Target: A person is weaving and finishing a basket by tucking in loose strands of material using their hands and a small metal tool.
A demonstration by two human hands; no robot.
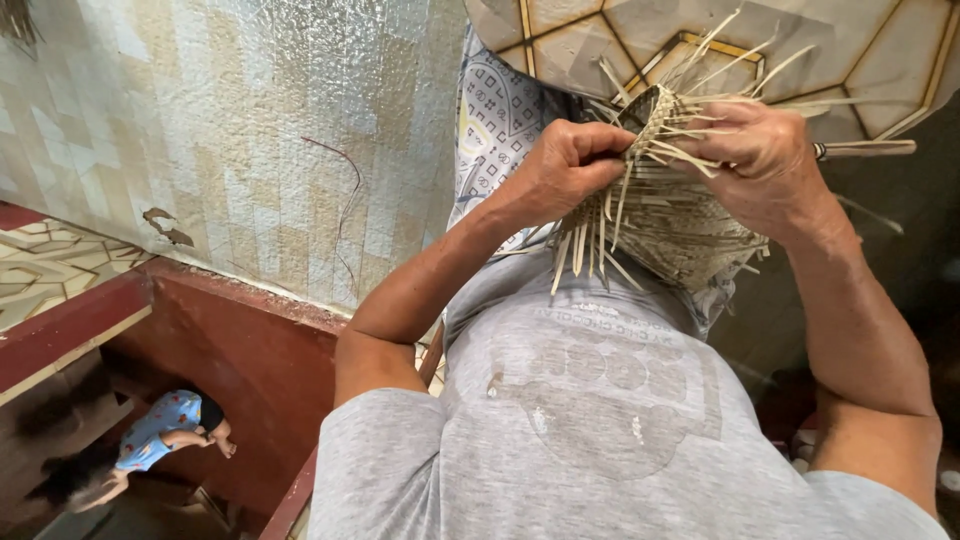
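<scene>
A half-woven basket [670, 215] of pale, dry, matt strips, plant fibre by the look, has loose flat ends bristling from its rough weave. The grey shirt [600, 400] below it is soft matt cloth with a cracked, worn print, beside thin patterned fabric [495, 120]. The wall [250, 150] is glossy pebbled tile, its red base [250, 350] smooth painted masonry.

Both arms bent; left hand [560, 165] fisted, right hand [765, 165] clasping.
</scene>
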